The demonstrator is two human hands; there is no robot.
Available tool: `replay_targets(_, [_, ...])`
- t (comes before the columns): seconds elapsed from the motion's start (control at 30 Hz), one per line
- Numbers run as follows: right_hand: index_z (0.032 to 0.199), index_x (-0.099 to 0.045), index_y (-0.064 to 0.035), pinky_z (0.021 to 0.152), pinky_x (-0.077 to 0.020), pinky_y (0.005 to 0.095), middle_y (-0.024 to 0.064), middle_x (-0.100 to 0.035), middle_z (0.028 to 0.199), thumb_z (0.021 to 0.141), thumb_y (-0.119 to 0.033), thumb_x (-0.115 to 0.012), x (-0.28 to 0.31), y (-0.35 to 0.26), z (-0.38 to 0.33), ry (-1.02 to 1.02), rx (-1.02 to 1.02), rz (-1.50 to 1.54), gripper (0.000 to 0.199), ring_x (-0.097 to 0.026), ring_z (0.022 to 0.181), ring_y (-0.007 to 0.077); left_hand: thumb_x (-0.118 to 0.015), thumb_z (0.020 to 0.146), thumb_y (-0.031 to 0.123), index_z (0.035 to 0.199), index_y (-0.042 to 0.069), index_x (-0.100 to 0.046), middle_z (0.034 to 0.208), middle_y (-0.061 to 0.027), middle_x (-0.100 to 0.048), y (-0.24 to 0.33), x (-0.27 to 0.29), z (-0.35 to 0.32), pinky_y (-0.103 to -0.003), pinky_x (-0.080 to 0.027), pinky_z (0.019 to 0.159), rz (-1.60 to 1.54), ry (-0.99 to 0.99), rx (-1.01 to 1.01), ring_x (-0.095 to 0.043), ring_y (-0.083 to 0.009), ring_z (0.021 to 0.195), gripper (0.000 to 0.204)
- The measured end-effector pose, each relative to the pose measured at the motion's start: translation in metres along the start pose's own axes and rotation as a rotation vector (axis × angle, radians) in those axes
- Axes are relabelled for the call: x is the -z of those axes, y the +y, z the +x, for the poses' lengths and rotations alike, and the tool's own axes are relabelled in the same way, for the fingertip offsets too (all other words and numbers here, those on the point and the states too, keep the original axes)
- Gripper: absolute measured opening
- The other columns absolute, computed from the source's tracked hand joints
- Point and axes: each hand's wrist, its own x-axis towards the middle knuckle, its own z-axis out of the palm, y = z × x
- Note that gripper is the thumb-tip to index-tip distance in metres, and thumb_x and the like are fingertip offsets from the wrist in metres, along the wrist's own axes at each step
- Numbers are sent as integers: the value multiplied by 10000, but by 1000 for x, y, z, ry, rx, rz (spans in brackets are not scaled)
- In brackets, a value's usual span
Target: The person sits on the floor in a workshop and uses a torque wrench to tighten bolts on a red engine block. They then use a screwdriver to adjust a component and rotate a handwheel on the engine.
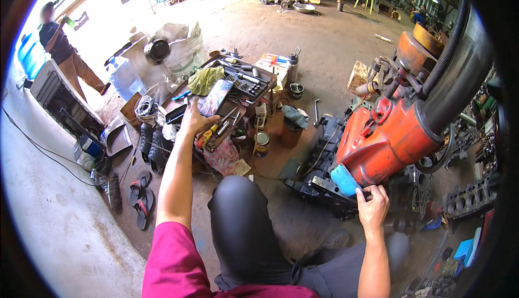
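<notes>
My left hand (194,119) reaches over the near edge of a tool tray (268,76), its fingers and thumb apart and nothing seen in it. Just beside its thumb lie screwdrivers, one with a yellow handle (207,135). A green-yellow rag (205,81) and a printed flat packet (216,97) lie farther along the tray, with sockets and wrenches behind them. At the right, my right hand (373,207) pinches the near corner of a blue sponge-like pad (344,180). That pad rests against the lower end of an orange-red machine (381,138), above a black engine block (330,198).
Below the tray stand an open can (261,142) and a rag-topped container (292,128). Sandals (141,201) and a dustpan (117,136) lie by the left wall. A person (65,49) stands at the far left. Engine parts (473,192) crowd the right side.
</notes>
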Motion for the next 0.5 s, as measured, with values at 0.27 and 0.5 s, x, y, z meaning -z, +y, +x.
replay_targets(0.27, [791,-654,-15,616,-471,457,157,-598,784,763,-154,-810,-1,0,1,8,-3,-5,211,-606,651,355,-910,577,539,1507,-9,-304,1468,-277,-445,-2,-15,23,-418,-386,1125,-119,-82,57,-465,-374,1350,1238])
replay_targets(0.5, [790,-657,-23,601,-478,438,141,-593,768,754,-144,-816,-2,-2,1,10,-33,-1,203,-600,625,320,-927,601,395,1492,8,-347,1391,-261,-540,-5,-7,37,-426,-443,1071,-25,-13,21,-531,-382,1289,1132])
